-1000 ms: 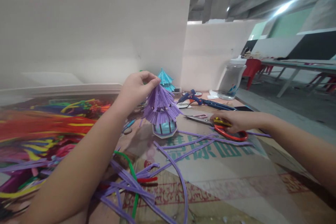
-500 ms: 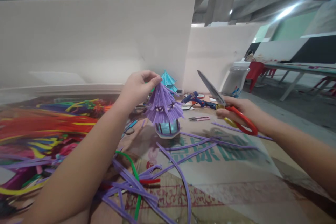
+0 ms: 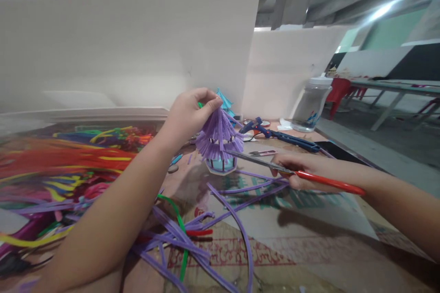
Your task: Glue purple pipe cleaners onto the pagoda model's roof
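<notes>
Beyond loose purple strips on the near worktop, the right hand gripped red-handled scissors, their blades reaching the purple tiered model, whose peak the left hand pinched, partly hiding a turquoise model behind, left of a glue gun and bottle.

Clear bottle, red chair
</notes>
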The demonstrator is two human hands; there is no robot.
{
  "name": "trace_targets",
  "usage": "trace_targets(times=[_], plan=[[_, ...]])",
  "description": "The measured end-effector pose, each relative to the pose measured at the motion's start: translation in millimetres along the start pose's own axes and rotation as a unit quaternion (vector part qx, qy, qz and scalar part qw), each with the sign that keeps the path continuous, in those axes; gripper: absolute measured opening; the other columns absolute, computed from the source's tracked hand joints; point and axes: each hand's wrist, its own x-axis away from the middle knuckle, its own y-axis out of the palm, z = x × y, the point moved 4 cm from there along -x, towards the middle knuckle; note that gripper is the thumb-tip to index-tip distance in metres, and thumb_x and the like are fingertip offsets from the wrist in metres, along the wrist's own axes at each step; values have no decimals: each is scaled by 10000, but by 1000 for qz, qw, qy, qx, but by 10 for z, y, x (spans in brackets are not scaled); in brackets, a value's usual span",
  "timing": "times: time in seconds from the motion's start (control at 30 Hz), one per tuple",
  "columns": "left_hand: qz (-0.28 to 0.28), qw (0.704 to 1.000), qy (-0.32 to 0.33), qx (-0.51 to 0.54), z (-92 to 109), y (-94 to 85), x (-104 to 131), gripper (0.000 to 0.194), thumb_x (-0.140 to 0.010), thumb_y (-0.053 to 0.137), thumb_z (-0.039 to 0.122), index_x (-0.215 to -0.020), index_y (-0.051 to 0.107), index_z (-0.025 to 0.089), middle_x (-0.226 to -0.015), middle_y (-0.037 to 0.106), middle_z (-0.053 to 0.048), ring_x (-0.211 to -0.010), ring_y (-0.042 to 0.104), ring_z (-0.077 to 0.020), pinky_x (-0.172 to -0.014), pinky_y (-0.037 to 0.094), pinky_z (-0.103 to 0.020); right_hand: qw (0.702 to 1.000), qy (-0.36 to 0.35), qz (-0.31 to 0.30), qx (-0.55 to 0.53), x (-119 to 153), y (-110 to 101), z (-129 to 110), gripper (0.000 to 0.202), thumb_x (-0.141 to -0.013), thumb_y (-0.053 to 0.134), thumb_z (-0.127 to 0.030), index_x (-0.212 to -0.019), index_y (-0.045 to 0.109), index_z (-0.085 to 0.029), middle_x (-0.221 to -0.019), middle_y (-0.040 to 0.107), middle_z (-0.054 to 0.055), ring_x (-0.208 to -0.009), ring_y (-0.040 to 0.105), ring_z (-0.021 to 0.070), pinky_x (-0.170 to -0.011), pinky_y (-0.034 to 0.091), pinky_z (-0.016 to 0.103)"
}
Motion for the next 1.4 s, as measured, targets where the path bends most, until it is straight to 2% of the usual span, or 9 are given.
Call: trace_targets(times=[0.1,0.37,0.57,0.8,1.07,1.23,1.4], plan=[[-2,1000,10,4,63,34,17,256,-899,575,364,-867,723,157,-831,727,-30,-772,631,-177,-766,474,-279,999,-7,-28,-30,-18,52,14,469,-896,520,-650,-1043,627,-218,-986,614,63,-838,562,217,-718,442,314],[-15,999,30,-8,174,134,59,263,-895,583,386,-873,720,162,-883,743,-52,-829,647,-200,-816,481,-301,997,0,-56,-49,-47,122,-147,484,-913,468,-686,-983,560,-217,-931,569,32,-794,509,191,-659,372,283],[-16,998,54,-9,202,161,68,233,-898,594,353,-856,715,158,-877,744,-46,-825,652,-192,-811,482,-295,994,-9,-73,-80,-52,174,-115,450,-932,456,-661,-957,527,-218,-913,534,20,-791,479,178,-668,366,280],[-13,998,63,-5,216,162,68,212,-900,602,335,-854,712,160,-879,748,-43,-832,661,-188,-805,481,-289,990,9,-82,-113,-54,191,-162,495,-900,484,-703,-944,513,-210,-890,489,8,-777,458,166,-651,346,272],[-15,998,63,-2,209,167,71,199,-904,607,328,-850,707,164,-902,752,-42,-857,668,-193,-816,475,-299,990,4,-63,-128,-91,198,-241,565,-858,472,-763,-886,509,-200,-827,472,3,-729,436,153,-618,350,269],[-21,998,64,6,185,190,62,197,-904,607,322,-847,705,161,-889,750,-42,-848,666,-190,-811,477,-296,987,20,-55,-152,-115,266,-192,453,-866,570,-649,-879,556,-196,-806,521,0,-705,471,142,-582,356,254],[-22,998,56,8,104,209,33,196,-901,606,322,-858,708,159,-882,745,-44,-832,661,-190,-798,470,-298,984,56,-39,-167,-115,312,-204,273,-837,655,-461,-856,558,-207,-763,628,-2,-668,538,146,-563,371,254]])
